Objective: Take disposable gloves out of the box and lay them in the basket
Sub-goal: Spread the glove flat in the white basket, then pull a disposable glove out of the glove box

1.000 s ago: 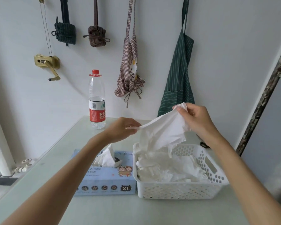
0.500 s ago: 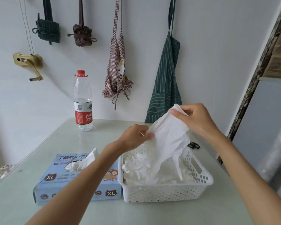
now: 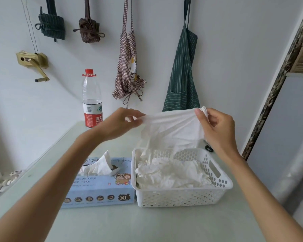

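Observation:
A white disposable glove (image 3: pixel 171 130) hangs stretched above the white perforated basket (image 3: pixel 182 196). My left hand (image 3: pixel 119 124) pinches the glove's left edge and my right hand (image 3: pixel 215 130) pinches its right corner. The glove's lower end dangles into the basket, touching a heap of several crumpled white gloves (image 3: pixel 171 173) inside. The blue glove box (image 3: pixel 98 189), marked XL, lies directly left of the basket, and another glove (image 3: pixel 100 165) sticks up out of its opening.
A water bottle (image 3: pixel 92 98) with a red cap stands at the table's back near the wall. Aprons and bundles hang on the wall behind. Black scissors (image 3: pixel 208 147) lie behind the basket at the right. The table's right edge runs near a doorway.
Both hands have spread apart and pulled the glove out wide and flat above the basket; before, it hung bunched between them. The view has shifted slightly.

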